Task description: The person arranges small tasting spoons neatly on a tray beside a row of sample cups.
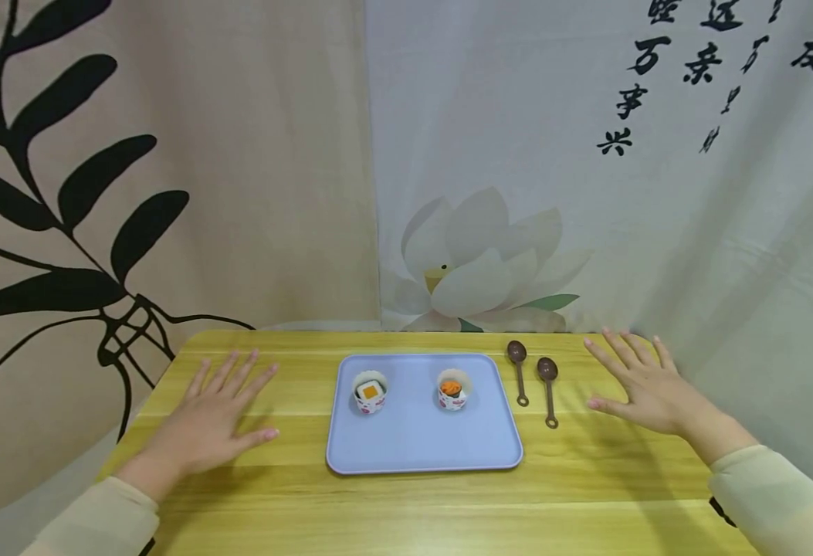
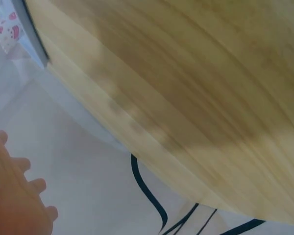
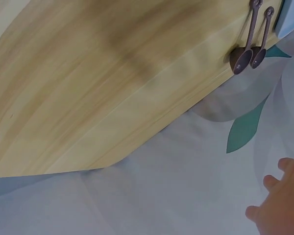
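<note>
Spoons — two small brown ones, [image 1: 517, 371] and [image 1: 548, 388] — lie side by side on the yellow wooden table [image 1: 406, 502], bowls away from the person, each slim handle ending in a little ring. They sit just inboard of the right hand [image 1: 645, 386], between it and the pale blue tray [image 1: 420, 444]. That hand is spread flat with straight fingers over the tabletop and holds nothing; the nearer spoon is close to its thumb but apart from it. The left hand [image 1: 208, 421] is likewise splayed, palm down, fingers straight and empty, with the tray a short way off its thumb side.

On the tray stand two white paper cups with pink print: the cup nearer the left hand [image 1: 370, 391] shows a yellow-orange cube inside, the cup nearer the right hand [image 1: 453, 388] an orange topping over something dark.

Only the head view shows both hands, the cups' contents and the tray whole. The right wrist view sees the spoons [image 3: 250, 55] from their bowl ends at the table's far edge, with fingertips [image 3: 272, 182] at the frame corner. The left wrist view — blurred — catches a tray corner [image 2: 36, 46], a scrap of pink-printed cup, and fingertips [image 2: 36, 185].
</note>
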Motion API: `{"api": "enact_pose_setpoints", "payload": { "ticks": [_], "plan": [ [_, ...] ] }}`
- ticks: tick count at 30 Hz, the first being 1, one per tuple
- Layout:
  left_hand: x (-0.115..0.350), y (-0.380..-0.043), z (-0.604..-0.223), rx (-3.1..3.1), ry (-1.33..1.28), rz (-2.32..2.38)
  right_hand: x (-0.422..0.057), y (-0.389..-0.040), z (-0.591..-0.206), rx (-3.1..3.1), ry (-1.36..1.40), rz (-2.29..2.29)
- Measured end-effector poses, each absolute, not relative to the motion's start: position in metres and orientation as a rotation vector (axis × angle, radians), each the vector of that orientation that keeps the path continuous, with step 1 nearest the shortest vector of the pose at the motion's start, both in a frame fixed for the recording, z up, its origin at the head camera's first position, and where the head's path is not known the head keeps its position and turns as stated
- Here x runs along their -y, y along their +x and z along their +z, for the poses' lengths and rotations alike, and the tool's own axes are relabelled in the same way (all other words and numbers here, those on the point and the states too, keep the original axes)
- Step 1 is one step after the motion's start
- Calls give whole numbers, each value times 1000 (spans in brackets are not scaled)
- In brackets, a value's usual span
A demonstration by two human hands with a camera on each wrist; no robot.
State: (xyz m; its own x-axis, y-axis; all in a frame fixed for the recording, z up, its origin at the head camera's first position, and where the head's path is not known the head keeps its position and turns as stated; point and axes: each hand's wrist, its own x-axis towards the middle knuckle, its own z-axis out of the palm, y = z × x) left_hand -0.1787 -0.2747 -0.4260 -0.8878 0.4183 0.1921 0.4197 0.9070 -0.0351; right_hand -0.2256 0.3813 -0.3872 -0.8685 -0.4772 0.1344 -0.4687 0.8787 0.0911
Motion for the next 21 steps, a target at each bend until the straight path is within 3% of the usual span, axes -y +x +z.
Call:
{"api": "enact_pose_setpoints", "payload": {
  "ticks": [21],
  "plan": [
    [248, -168, -439, 2983, -633, -232, -354, -218, -400, 2934, 770, 13]
  ]
}}
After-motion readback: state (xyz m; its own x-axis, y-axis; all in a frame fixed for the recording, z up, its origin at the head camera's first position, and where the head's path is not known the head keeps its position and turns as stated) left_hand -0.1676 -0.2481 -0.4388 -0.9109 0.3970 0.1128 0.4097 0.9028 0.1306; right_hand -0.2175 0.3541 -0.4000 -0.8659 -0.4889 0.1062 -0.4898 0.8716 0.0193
